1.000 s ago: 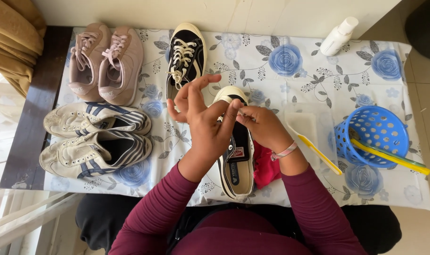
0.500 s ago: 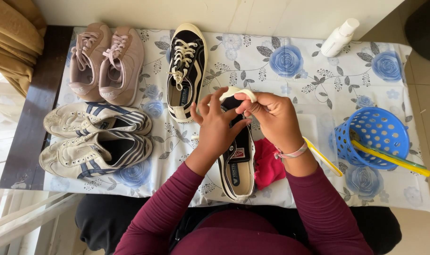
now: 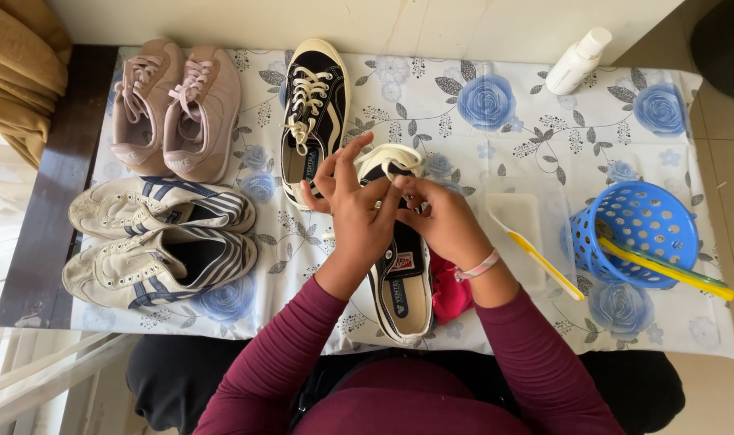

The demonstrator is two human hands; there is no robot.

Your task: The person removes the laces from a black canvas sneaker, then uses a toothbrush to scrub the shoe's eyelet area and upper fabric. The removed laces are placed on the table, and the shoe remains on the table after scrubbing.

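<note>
A black sneaker (image 3: 403, 282) with a white sole lies in front of me, toe pointing away. Both hands work over its lace area. My left hand (image 3: 355, 213) has its fingers spread and pinches a cream lace (image 3: 391, 157) near the toe. My right hand (image 3: 443, 221), with a pink wristband, meets it fingertip to fingertip on the same lace. The matching black sneaker (image 3: 312, 109), fully laced, lies just to the left and further away.
A pink pair (image 3: 178, 109) and a white striped pair (image 3: 157, 242) lie at the left. A red cloth (image 3: 450, 294) sits beside the sneaker. A yellow-handled brush (image 3: 536, 254), a blue basket (image 3: 637, 234) and a white bottle (image 3: 576, 60) stand on the floral cloth (image 3: 504, 113).
Both hands have shifted slightly along the sneaker and closed together on the lace near its toe. The shoe itself has stayed in place.
</note>
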